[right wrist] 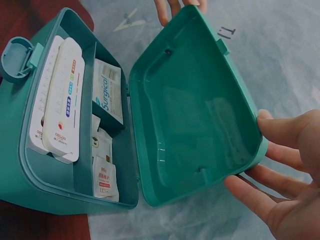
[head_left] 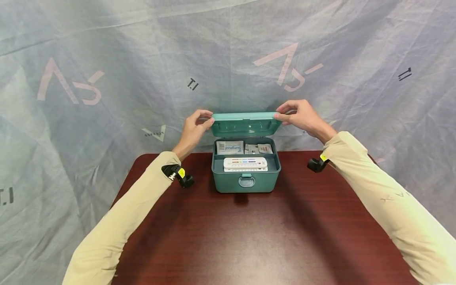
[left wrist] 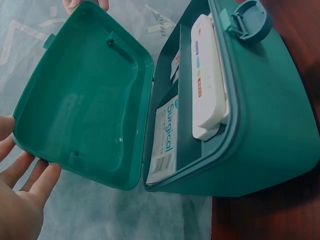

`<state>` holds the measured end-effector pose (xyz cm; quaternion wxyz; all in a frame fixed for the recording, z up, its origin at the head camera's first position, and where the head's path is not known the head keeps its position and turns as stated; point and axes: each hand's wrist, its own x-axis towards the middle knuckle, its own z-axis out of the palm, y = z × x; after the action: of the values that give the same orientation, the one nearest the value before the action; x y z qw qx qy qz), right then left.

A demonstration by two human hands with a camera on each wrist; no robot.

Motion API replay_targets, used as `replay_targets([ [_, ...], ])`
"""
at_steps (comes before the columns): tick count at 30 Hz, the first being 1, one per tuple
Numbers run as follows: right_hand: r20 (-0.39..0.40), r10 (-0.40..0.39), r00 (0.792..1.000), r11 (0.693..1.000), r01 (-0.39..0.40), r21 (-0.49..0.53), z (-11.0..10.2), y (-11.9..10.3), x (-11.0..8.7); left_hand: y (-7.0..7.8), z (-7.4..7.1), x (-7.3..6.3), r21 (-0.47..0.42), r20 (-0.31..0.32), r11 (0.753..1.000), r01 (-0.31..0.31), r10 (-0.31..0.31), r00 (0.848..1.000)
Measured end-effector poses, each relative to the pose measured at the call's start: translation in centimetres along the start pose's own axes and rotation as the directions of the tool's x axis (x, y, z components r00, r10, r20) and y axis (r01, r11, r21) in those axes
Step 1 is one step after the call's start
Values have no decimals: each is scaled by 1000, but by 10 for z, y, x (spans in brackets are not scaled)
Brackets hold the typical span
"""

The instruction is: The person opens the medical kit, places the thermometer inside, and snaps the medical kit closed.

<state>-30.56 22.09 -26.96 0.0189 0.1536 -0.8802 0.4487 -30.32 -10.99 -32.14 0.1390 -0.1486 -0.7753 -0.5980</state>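
Observation:
A green plastic box stands at the far side of the table with its hinged lid raised. My left hand holds the lid's left corner, thumb at the front rim and fingers behind. At the opposite corner, my right hand grips the lid between thumb and fingers. Inside the box lie white flat plastic strips with coloured markings in the front compartment. Behind a divider are a packet printed "Surgical" and small sachets. A round latch hangs on the box's front.
The dark red wooden table extends from the box toward me. A grey printed cloth hangs right behind the box and lid. Black wrist cameras jut from both sleeves beside the box.

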Motion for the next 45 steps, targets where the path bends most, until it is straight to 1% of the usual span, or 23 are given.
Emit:
replay_targets([
  [2,1,0,1000,1000,0,1,0,-1,-1,4,-1,-3,-6,8,1000,4,-4,1000],
  [8,-2,-8,1000,1000,8,-11,2,-4,-4,28,-2,-18,7,19,1000,-8,8,1000],
  [10,-3,-6,1000,1000,6,-16,2,-5,-5,30,-2,-20,15,20,1000,-13,13,1000],
  [14,-8,6,1000,999,-7,-33,3,-6,-6,19,-2,-15,0,18,1000,-20,20,1000],
  [17,-9,18,1000,999,-18,-42,4,-6,-7,5,-2,-9,-4,9,1000,-29,29,1000],
  [22,-10,29,1000,999,-30,-36,5,-6,-11,-3,-1,-12,18,-11,998,-52,52,999],
  [29,-30,25,999,999,-26,-44,8,0,-18,-7,3,-20,3,-14,996,-94,94,996],
  [31,-37,29,999,999,-30,-30,9,2,-20,-8,3,-22,0,-12,995,-100,100,995],
  [33,-47,28,998,999,-29,-13,10,3,-21,1,4,-28,10,-5,994,-105,105,994],
  [34,-53,29,998,1000,-29,-3,10,3,-21,1,4,-29,15,-3,994,-110,110,994],
  [38,-77,27,997,1000,-25,19,11,5,-23,0,6,-30,38,0,992,-117,117,993],
  [40,-82,33,996,999,-32,11,11,5,-24,-9,7,-26,38,-7,992,-124,125,992],
  [45,-86,42,995,999,-43,-11,11,6,-27,-11,8,-27,38,-9,990,-138,138,990],
])
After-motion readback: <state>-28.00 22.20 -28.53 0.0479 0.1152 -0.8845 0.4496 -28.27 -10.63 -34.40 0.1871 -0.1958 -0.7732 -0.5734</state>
